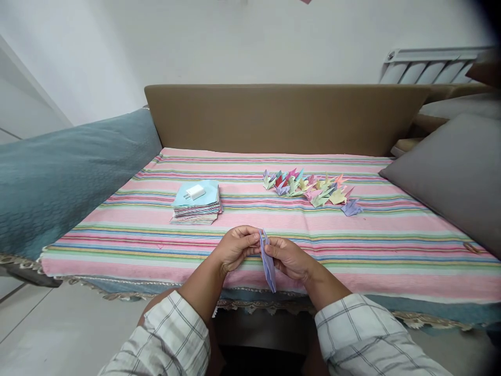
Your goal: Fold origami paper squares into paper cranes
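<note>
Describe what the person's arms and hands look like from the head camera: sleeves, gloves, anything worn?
Both hands are bare: no gloves, and no rings or watch that I can see on the left hand or the right hand. Both arms wear loose white sleeves with a thin dark check pattern, pushed up so the forearms show.

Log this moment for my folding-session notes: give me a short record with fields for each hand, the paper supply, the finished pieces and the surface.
left hand: left hand pinches the upper end of the lilac folded paper
right hand: right hand grips the same paper from the other side
paper supply: stack of paper squares, small white charger on top
finished pieces: cluster of paper cranes, mixed colours
surface: striped cloth
</note>
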Demonstrator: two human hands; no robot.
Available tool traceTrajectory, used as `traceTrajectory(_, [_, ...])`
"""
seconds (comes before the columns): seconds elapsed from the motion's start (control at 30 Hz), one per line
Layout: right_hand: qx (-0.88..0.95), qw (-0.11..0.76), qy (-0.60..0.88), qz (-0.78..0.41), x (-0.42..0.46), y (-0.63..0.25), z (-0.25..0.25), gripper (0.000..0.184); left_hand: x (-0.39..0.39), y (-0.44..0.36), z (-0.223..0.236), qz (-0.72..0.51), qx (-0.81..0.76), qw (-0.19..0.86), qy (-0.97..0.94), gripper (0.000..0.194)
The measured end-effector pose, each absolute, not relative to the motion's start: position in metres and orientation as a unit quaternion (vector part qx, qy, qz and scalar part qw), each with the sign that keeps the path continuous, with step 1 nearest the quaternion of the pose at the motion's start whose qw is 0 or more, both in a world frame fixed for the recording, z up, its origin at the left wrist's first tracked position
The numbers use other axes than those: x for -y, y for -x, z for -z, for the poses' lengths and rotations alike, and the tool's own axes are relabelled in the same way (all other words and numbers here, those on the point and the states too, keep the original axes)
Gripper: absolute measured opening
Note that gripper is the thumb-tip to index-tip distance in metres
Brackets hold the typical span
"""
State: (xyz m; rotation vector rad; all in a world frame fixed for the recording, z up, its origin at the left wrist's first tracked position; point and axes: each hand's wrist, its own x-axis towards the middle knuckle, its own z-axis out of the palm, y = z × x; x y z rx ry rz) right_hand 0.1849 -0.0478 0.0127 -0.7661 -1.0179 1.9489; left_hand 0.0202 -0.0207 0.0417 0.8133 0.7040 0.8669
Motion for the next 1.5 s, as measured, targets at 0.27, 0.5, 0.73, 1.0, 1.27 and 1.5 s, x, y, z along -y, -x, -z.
traceTrajectory(0.27, [0.448, 0.408, 0.323, -0.727, 0.046, -0.184, -0.012, 0.035, 0.021, -0.02, -0.043, -0.425, -0.344, 0.743, -0.385, 0.035])
traceTrajectory(0.5, [0.444, 0.405, 0.328, -0.729, 0.048, -0.185, -0.014, 0.038, 0.022, -0.02, -0.039, -0.408, -0.342, 0.762, -0.37, 0.036])
traceTrajectory(0.73, [0.402, 0.397, 0.298, -0.769, 0.049, -0.186, -0.011, 0.038, 0.023, -0.02, -0.04, -0.375, -0.334, 0.783, -0.367, 0.035])
traceTrajectory(1.0, [0.395, 0.403, 0.3, -0.77, 0.048, -0.187, -0.011, 0.039, 0.026, -0.021, -0.041, -0.394, -0.329, 0.776, -0.366, 0.03])
traceTrajectory(1.27, [0.44, 0.386, 0.323, -0.744, 0.049, -0.189, -0.013, 0.04, 0.029, -0.022, -0.042, -0.397, -0.322, 0.769, -0.384, 0.03])
traceTrajectory(1.5, [0.467, 0.406, 0.341, -0.708, 0.049, -0.189, -0.012, 0.038, 0.031, -0.029, -0.04, -0.437, -0.327, 0.742, -0.39, 0.031])
